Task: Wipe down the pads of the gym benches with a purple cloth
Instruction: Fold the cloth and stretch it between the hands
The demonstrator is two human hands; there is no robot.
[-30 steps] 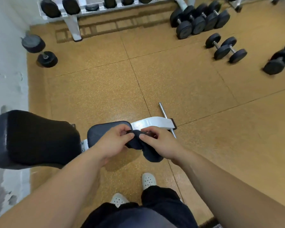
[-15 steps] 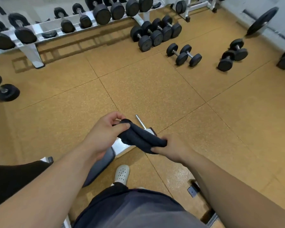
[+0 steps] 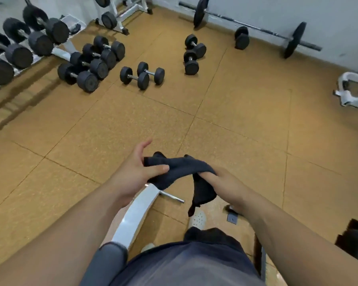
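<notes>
Left grip [image 3: 132, 172]: thumb pinning cloth [image 3: 180, 170], fingers loose | right grip [image 3: 221, 182]: clenched around cloth, tail dangling

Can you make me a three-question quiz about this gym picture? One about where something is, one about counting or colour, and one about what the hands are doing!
1. Where is the barbell?
A. By the far wall
B. On the bench
C. In a hand

2. What colour is the floor?
A. Blue
B. Orange-brown
C. White

3. What is happening with the cloth?
A. Lying on the floor
B. Held by both hands
C. Draped on a dumbbell

Answers:
1 A, it lies along the grey wall.
2 B, the tiles look orange-brown.
3 B, the left hand and right hand both grip it above the floor.
</notes>
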